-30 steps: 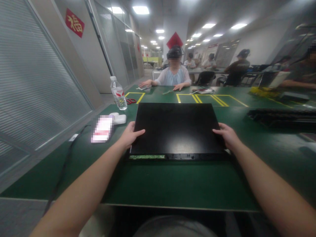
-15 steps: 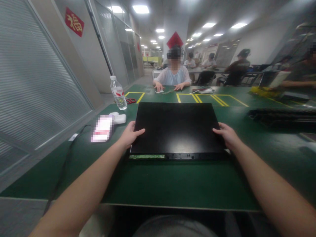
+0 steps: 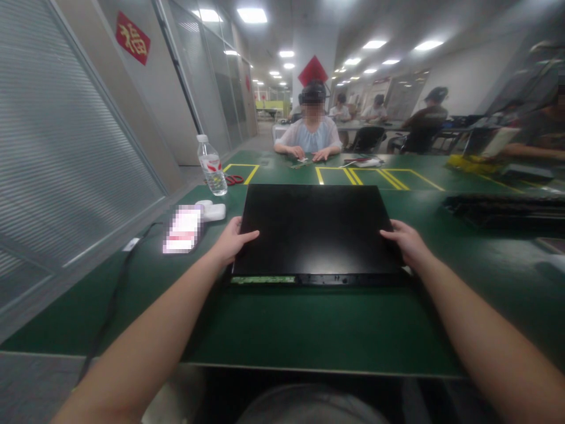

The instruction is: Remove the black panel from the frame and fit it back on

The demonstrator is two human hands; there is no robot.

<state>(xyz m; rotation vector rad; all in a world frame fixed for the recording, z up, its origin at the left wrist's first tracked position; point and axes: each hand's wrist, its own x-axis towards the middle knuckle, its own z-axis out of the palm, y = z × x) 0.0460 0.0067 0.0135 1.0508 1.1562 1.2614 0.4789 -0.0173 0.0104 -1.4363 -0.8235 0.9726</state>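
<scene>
A flat black display panel [image 3: 313, 229] is held between my two hands over the green table [image 3: 318, 330]. Along its near edge runs a dark strip, with a green circuit board [image 3: 263, 280] showing on the left part. My left hand [image 3: 232, 240] grips the panel's left side, thumb on the top face and fingers behind the edge. On the right side my right hand [image 3: 408, 242] has the same kind of hold, thumb on top. The fingers under the panel are hidden. Whether the panel's underside touches the table I cannot tell.
Left of the panel lie a lit phone [image 3: 182, 229] and a white case [image 3: 213, 211]. A water bottle [image 3: 212, 166] stands behind them near red-handled scissors [image 3: 233, 179]. Dark stacked parts [image 3: 507, 213] lie at the right. A person [image 3: 309, 132] sits across the table.
My hands and the panel stay almost still. Across the table, the other person's hand on the left of the view has shifted right, closer to their other hand.
</scene>
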